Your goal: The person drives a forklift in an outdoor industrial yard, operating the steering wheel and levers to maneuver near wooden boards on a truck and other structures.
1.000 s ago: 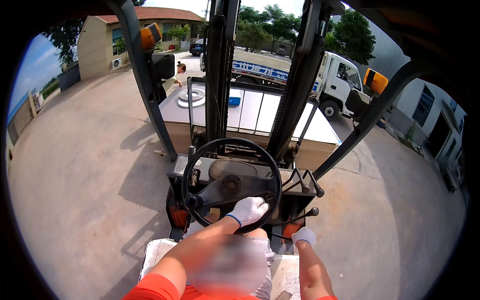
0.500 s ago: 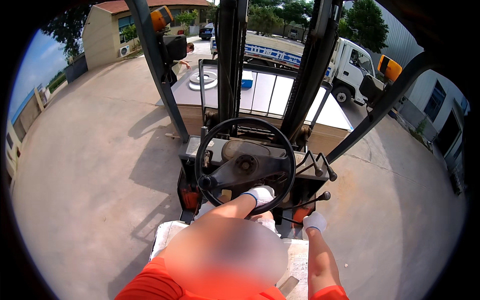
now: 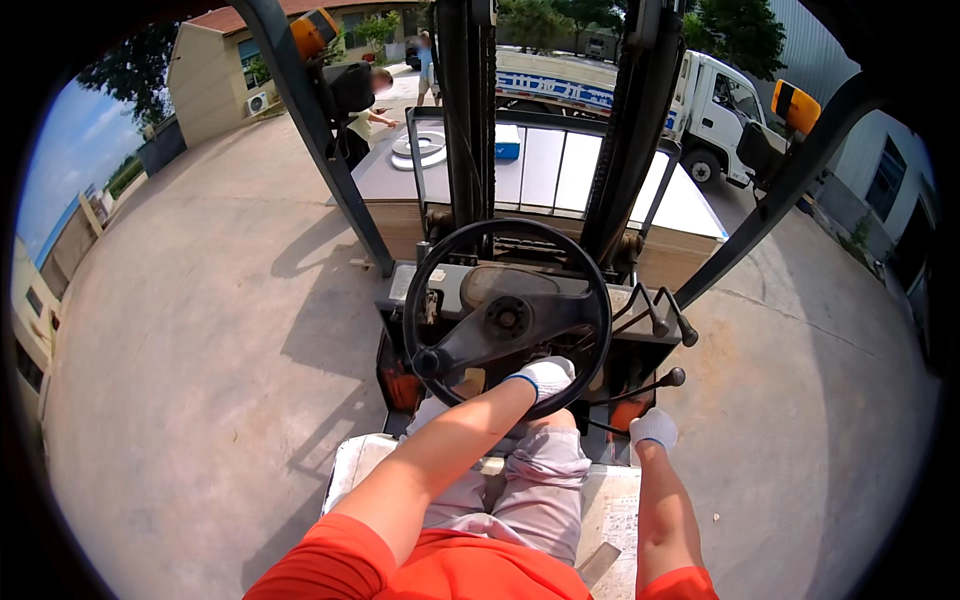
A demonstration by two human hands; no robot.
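Note:
I sit at the controls of a forklift. My left hand (image 3: 549,377), in a white knit glove, reaches across my body to the lower right of the black steering wheel (image 3: 424,290). Its fingers curl at the rim and are partly hidden. A round spinner knob (image 3: 431,362) sits on the wheel's left side, apart from the hand. Down beside the seat's right front, my right hand (image 3: 654,428), also gloved in white, is closed on the end of a low dark lever (image 3: 606,427). Just above it, a black-knobbed lever (image 3: 674,377) stands free.
Beyond the mast (image 3: 468,120) lies a wide stack of boards (image 3: 545,180), with white rings (image 3: 420,150) and a blue box (image 3: 507,142) on top. One person (image 3: 358,130) bends at its left; another (image 3: 425,70) stands farther back. A white truck (image 3: 712,110) is parked behind.
The whole view has shifted slightly right and tilted. A second person has come into sight at the back. Both my hands keep their places on the wheel and the low lever.

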